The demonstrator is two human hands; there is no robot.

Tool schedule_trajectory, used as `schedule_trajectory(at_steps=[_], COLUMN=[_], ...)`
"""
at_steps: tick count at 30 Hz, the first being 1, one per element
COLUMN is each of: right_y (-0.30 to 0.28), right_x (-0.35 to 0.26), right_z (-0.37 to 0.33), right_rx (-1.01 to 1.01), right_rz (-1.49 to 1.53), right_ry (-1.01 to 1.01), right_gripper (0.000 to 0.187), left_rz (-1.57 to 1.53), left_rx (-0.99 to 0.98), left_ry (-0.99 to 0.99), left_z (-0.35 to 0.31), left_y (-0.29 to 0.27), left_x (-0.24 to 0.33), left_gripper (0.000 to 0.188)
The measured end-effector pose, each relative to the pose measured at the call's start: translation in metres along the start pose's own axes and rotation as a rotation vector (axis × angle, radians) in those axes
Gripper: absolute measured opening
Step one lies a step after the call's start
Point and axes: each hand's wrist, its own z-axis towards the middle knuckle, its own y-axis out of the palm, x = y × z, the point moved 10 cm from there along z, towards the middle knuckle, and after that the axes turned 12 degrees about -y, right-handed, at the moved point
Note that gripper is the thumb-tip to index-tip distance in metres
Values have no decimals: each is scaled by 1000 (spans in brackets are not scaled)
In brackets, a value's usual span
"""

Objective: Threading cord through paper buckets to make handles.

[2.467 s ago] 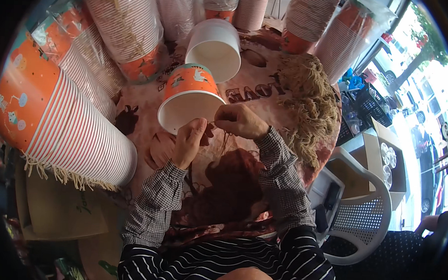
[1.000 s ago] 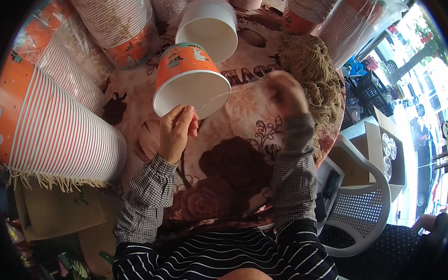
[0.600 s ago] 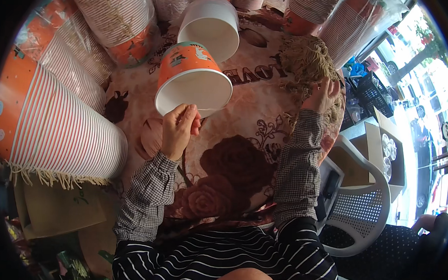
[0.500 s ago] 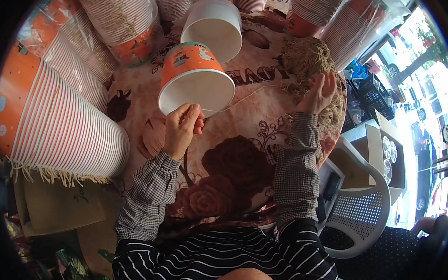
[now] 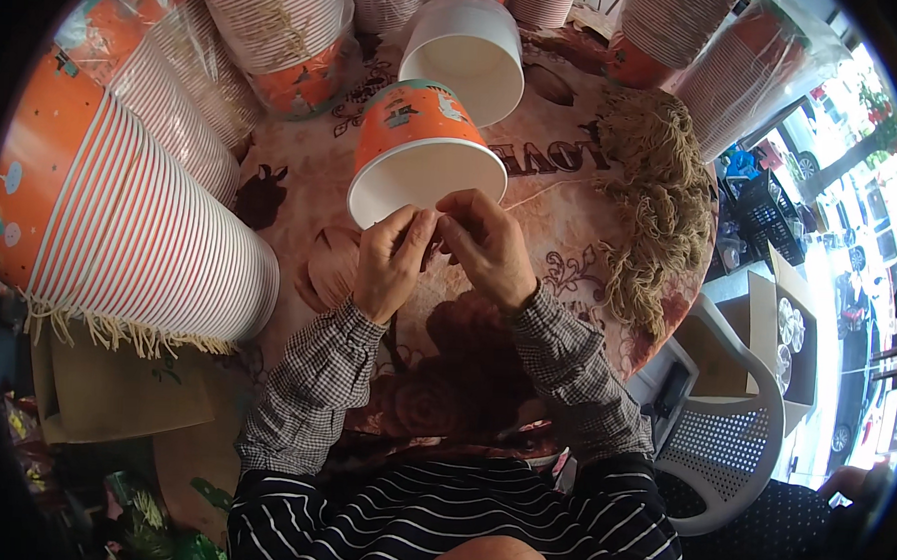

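Both my grips, left hand (image 5: 393, 263) and right hand (image 5: 486, 247), are pinched at the fingertips, apparently on a fine pale strand (image 5: 540, 195). Its visible length slants away rightward toward the tan fringe pile (image 5: 662, 194) on the table (image 5: 318, 179), nearer my right hand; the orange tub (image 5: 420, 122) lies on its side just beyond, mouth facing me.

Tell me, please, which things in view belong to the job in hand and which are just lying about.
Likely in the job:
thin pale strand, by the right hand
tangled beige string heap
orange patterned round tub with white interior, beyond the left hand

Probably lying about:
white perforated plastic chair
open brown cardboard box
black plastic crate
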Motion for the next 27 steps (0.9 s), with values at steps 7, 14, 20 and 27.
schedule_trajectory(at_steps=[7,14,20,27], right_y=[-13,-12,-10,-13], right_x=[11,10,5,2], right_z=[0,1,-1,2], right_rx=[41,4,0,-18], right_rz=[93,-62,-97,-160], right_ry=[145,40,-10,-10], right_gripper=[13,13,13,14], left_rz=[-243,-33,121,-15], left_rx=[1,-23,32,-23], left_ry=[-154,-124,-12,-33], left_z=[3,3,1,3], left_y=[-10,-6,-2,3], left_x=[-13,-13,-4,-16], left_gripper=[41,48,25,5])
